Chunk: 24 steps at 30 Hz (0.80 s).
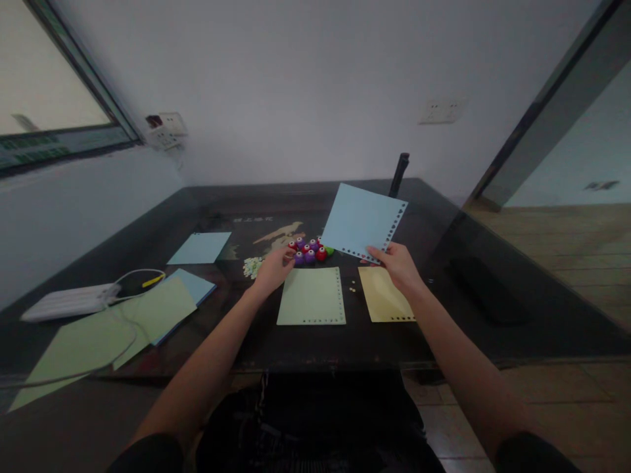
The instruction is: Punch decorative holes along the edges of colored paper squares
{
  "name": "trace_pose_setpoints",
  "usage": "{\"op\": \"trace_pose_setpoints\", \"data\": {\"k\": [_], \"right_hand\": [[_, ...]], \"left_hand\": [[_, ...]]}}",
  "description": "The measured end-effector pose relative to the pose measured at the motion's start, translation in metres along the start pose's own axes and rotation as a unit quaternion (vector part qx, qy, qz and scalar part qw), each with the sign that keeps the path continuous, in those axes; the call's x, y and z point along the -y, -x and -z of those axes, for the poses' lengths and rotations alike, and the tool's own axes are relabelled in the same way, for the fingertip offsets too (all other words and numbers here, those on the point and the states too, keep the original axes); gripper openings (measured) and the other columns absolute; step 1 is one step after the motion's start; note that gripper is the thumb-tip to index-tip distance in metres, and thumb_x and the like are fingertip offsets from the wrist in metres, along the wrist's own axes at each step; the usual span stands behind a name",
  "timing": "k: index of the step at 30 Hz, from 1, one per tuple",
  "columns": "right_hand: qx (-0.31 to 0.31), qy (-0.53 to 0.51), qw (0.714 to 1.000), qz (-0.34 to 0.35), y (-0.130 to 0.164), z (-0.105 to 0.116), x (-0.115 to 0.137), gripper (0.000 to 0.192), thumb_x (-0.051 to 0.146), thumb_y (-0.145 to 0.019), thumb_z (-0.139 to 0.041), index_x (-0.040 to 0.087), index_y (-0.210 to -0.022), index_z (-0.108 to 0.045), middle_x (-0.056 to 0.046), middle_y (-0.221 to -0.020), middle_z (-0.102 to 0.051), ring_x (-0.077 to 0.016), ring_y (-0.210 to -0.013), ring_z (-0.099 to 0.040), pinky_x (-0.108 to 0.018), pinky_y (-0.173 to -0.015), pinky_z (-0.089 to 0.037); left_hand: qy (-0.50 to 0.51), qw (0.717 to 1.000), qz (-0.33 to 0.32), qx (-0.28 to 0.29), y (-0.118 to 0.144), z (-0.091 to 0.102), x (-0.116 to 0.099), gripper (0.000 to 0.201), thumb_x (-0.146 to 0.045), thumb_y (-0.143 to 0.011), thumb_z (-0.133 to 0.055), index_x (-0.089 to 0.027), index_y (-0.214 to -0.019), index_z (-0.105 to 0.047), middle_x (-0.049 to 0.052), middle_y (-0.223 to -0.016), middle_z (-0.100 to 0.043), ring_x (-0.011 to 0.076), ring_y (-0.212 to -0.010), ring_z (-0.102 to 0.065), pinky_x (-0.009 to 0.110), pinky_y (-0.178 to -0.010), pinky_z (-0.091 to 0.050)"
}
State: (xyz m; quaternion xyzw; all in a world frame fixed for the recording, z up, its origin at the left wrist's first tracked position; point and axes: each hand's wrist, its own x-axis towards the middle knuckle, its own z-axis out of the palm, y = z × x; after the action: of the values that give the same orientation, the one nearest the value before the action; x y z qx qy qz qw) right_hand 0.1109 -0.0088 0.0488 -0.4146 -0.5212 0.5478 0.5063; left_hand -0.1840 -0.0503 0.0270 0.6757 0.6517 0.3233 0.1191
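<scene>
A pale blue square paper sheet [362, 221] with punched holes along two edges is held tilted above the dark table [493, 263], pinched at its near corner by the right hand [398, 266]. It is judged light, limp and easily creased; an edge grip is advised. The left hand [273, 268] is curled loosely, fingertips at the small red and purple craft punches [308, 250]; whether one is grasped cannot be told.

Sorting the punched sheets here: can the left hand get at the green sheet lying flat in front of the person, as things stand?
Probably yes. The left hand rests at the small punches, right beside the green sheet. Nothing lies on that sheet, and the right hand holds the blue sheet up off to the side.
</scene>
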Motion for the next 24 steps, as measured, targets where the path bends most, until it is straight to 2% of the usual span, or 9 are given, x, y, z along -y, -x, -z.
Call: {"op": "trace_pose_setpoints", "data": {"k": [6, 11, 15, 19, 24], "right_hand": [[-0.019, -0.036, 0.999, -0.007, 0.003, 0.001, -0.005, 0.037, 0.037, -0.055, -0.078, 0.014, -0.081, -0.065, -0.008, -0.084, -0.071, -0.0165, -0.061, -0.065, -0.033, -0.063, -0.055], [-0.014, -0.005, 1.0, -0.012, 0.004, 0.001, -0.001, 0.037, 0.038, -0.057, -0.076, 0.014, -0.082, -0.064, -0.009, -0.081, -0.071, -0.0176, -0.06, -0.066, -0.028, -0.052, -0.05], [-0.008, -0.001, 1.0, -0.005, 0.005, 0.002, 0.0, 0.033, 0.038, -0.059, -0.075, 0.015, -0.079, -0.064, -0.008, -0.076, -0.071, -0.0176, -0.06, -0.066, -0.025, -0.049, -0.047], [-0.004, -0.009, 1.0, -0.01, 0.006, 0.0, -0.001, 0.032, 0.036, -0.058, -0.076, 0.015, -0.079, -0.064, -0.007, -0.076, -0.071, -0.0174, -0.059, -0.066, -0.026, -0.049, -0.048], [0.0, -0.009, 1.0, -0.011, 0.008, -0.001, 0.002, 0.03, 0.033, -0.059, -0.076, 0.014, -0.08, -0.063, -0.008, -0.08, -0.071, -0.0175, -0.06, -0.067, -0.026, -0.051, -0.049]], "left_hand": [[-0.136, 0.989, 0.03, 0.049, -0.014, -0.007, -0.011, 0.033, -0.028, -0.078, -0.057, -0.019, -0.109, -0.061, 0.011, -0.11, -0.064, 0.0232, -0.088, -0.062, 0.035, -0.08, -0.047], [-0.191, 0.979, 0.042, 0.055, -0.017, -0.012, -0.017, 0.037, -0.035, -0.078, -0.057, -0.021, -0.112, -0.061, 0.013, -0.113, -0.062, 0.0294, -0.096, -0.06, 0.037, -0.078, -0.047], [-0.188, 0.98, 0.036, 0.049, -0.017, -0.016, -0.015, 0.031, -0.032, -0.078, -0.057, -0.02, -0.106, -0.063, 0.014, -0.114, -0.061, 0.0303, -0.098, -0.059, 0.038, -0.078, -0.046], [-0.168, 0.984, 0.037, 0.039, -0.017, -0.015, -0.011, 0.026, -0.031, -0.076, -0.06, -0.02, -0.099, -0.064, 0.013, -0.107, -0.064, 0.0296, -0.094, -0.06, 0.037, -0.076, -0.046], [-0.127, 0.992, -0.004, 0.002, -0.012, -0.005, -0.015, 0.028, -0.034, -0.079, -0.059, -0.021, -0.102, -0.06, 0.009, -0.095, -0.066, 0.0234, -0.082, -0.061, 0.032, -0.071, -0.044]]}}
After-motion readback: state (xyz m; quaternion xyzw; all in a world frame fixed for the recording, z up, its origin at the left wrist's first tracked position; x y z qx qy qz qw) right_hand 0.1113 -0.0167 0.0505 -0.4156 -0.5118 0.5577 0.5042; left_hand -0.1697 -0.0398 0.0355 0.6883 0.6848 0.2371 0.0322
